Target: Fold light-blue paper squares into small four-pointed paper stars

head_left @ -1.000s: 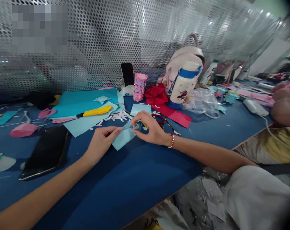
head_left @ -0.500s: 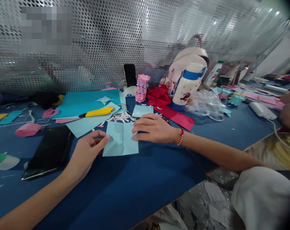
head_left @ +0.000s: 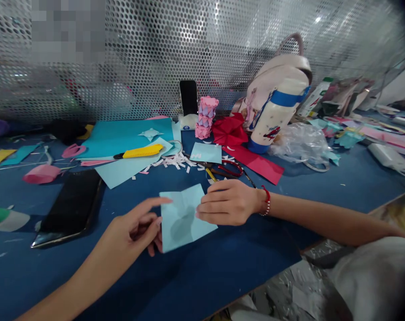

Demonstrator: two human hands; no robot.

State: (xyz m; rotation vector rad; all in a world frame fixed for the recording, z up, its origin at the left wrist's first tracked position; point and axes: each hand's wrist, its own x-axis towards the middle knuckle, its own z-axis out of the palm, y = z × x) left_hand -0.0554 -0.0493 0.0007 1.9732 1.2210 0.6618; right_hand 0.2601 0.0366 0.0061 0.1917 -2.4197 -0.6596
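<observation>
A light blue sheet of paper [head_left: 180, 225] with a crease down its middle is held tilted just above the blue table. My left hand [head_left: 135, 229] grips its left edge between the thumb and the fingers behind, with the index finger stretched across the upper left corner. At the right edge, my right hand [head_left: 231, 203] has its fingers closed on the sheet; its thumb is hidden. Behind the right hand lie scissors with red handles [head_left: 232, 168] and a smaller light blue paper square [head_left: 206, 153].
A yellow utility knife [head_left: 142, 151] rests on blue paper among white scraps. To the left lies a black phone [head_left: 70, 207]. Behind stand a pink-and-purple paper column [head_left: 206, 118], a leaning white bottle [head_left: 278, 113] and a backpack [head_left: 266, 78]. Red paper [head_left: 256, 164] lies right of centre.
Both hands have brought the light blue paper nearer to me and to the right, and it has turned and tilted. My left index finger now extends over its corner. The scissors have come into sight.
</observation>
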